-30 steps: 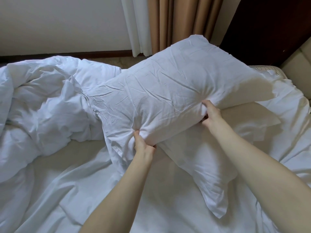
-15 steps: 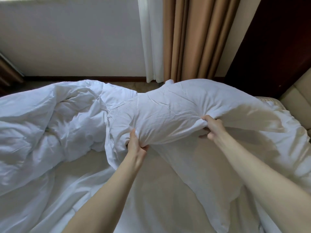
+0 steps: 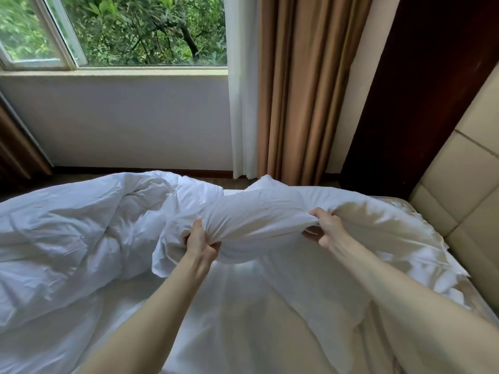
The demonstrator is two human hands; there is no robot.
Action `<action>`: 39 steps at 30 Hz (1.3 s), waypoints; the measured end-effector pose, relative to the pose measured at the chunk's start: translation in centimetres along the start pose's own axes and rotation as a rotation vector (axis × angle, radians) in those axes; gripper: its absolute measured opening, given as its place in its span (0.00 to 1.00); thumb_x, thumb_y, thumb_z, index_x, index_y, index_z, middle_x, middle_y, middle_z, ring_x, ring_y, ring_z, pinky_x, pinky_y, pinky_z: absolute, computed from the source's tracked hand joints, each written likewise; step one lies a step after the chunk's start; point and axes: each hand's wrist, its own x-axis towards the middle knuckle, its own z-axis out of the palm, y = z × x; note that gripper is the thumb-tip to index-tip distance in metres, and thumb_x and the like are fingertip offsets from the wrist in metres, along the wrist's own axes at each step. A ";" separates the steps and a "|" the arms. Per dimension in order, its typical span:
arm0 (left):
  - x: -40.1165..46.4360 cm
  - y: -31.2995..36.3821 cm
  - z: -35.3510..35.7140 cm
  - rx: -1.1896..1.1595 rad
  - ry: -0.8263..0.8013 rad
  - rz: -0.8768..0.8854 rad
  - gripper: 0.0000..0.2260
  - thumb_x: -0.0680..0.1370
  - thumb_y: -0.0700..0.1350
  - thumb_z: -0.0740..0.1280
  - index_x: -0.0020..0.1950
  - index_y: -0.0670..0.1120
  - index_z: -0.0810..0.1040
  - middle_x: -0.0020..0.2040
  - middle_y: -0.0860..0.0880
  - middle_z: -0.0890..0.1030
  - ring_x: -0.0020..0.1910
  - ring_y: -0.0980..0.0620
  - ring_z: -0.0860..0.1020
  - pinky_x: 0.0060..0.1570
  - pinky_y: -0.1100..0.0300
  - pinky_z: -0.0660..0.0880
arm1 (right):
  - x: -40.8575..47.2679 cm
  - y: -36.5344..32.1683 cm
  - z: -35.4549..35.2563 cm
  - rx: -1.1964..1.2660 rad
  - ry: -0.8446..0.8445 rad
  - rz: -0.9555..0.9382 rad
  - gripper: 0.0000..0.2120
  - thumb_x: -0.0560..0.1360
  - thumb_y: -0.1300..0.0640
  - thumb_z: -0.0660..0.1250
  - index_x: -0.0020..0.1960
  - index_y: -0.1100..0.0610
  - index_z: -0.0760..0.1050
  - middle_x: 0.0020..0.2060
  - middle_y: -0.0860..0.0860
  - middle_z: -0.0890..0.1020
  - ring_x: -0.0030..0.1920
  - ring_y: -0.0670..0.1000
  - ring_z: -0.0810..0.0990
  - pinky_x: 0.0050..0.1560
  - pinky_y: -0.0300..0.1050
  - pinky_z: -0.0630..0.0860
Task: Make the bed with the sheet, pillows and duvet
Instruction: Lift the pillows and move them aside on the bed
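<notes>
A white pillow (image 3: 259, 214) is held above the middle of the bed, lying across it. My left hand (image 3: 201, 242) grips its near left edge in a fist, and my right hand (image 3: 325, 229) grips the near edge further right. A crumpled white duvet (image 3: 70, 236) is bunched over the left half of the bed. A loose white sheet (image 3: 243, 314) covers the mattress under my arms. More white bedding (image 3: 383, 238) lies rumpled at the right by the headboard; whether it is a second pillow I cannot tell.
A padded beige headboard (image 3: 464, 190) stands at the right with a dark wooden panel (image 3: 421, 90) behind it. Tan and white curtains (image 3: 291, 90) hang past the far side of the bed. A window (image 3: 121, 31) sits above a white wall at the back left.
The view has tilted up, so the window now shows. The pillow has tipped flatter and moved away from me, with both hands still gripping its near edge.
</notes>
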 end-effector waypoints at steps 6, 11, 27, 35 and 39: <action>-5.8 1.8 -1.6 0.006 -0.046 0.006 0.22 0.75 0.50 0.69 0.67 0.48 0.70 0.63 0.46 0.75 0.58 0.47 0.76 0.46 0.54 0.77 | -7.2 -1.4 -0.8 0.013 0.017 -0.082 0.03 0.71 0.66 0.63 0.40 0.60 0.72 0.33 0.57 0.75 0.32 0.55 0.75 0.36 0.47 0.74; -10.3 2.7 -3.5 0.034 -0.065 0.001 0.23 0.76 0.52 0.68 0.69 0.49 0.68 0.65 0.47 0.73 0.62 0.46 0.74 0.47 0.54 0.76 | -12.7 -1.3 -2.2 0.050 0.050 -0.117 0.05 0.72 0.66 0.63 0.38 0.60 0.71 0.31 0.56 0.74 0.31 0.54 0.74 0.29 0.43 0.76; -19.9 8.5 -10.9 -0.040 -0.140 0.121 0.19 0.76 0.50 0.68 0.65 0.48 0.72 0.62 0.48 0.78 0.55 0.48 0.78 0.32 0.54 0.78 | -24.4 -0.5 -0.1 0.036 -0.101 -0.185 0.09 0.71 0.65 0.62 0.34 0.57 0.70 0.27 0.52 0.70 0.30 0.50 0.71 0.38 0.47 0.75; -23.3 12.6 -15.3 -0.085 -0.108 0.266 0.20 0.75 0.51 0.69 0.66 0.49 0.74 0.60 0.50 0.79 0.44 0.51 0.78 0.26 0.54 0.76 | -27.0 -0.5 4.0 -0.008 -0.290 -0.187 0.08 0.73 0.63 0.63 0.35 0.58 0.73 0.30 0.54 0.72 0.32 0.51 0.73 0.41 0.48 0.76; -24.4 15.1 -16.5 -0.080 -0.089 0.339 0.19 0.76 0.52 0.68 0.65 0.48 0.73 0.61 0.49 0.78 0.51 0.49 0.78 0.23 0.60 0.77 | -27.8 -0.2 6.4 0.009 -0.373 -0.165 0.07 0.75 0.64 0.62 0.39 0.58 0.73 0.30 0.53 0.74 0.33 0.50 0.75 0.35 0.44 0.77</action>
